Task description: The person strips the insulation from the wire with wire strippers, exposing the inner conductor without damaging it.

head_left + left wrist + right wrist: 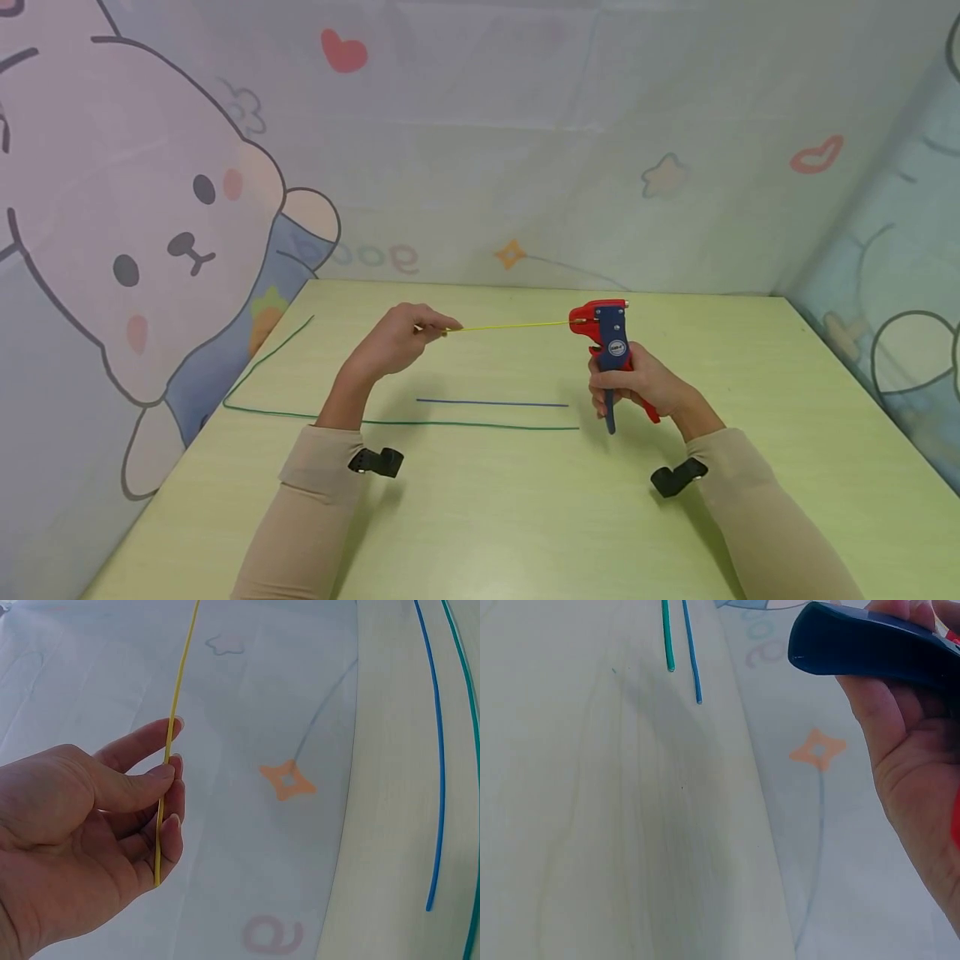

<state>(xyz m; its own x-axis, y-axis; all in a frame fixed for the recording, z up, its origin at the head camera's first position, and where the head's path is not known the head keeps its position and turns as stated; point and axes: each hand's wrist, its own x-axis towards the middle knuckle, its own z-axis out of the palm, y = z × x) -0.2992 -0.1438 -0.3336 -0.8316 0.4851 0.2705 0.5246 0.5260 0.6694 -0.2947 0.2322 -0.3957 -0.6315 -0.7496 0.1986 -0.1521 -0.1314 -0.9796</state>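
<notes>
My left hand (408, 333) pinches one end of a thin yellow wire (517, 326) between thumb and fingers, raised above the table. In the left wrist view the yellow wire (174, 727) runs up past my fingertips (169, 771). The wire's other end sits in the head of a red and blue wire stripper (609, 342). My right hand (637, 387) grips the stripper's handles, holding it upright. In the right wrist view the blue handle (862, 645) lies across my palm.
On the pale green table (495, 517) lie a short blue wire (491, 403) and a long green wire (390, 421) that bends back to the far left. Cartoon-printed curtains enclose the table's left, back and right sides.
</notes>
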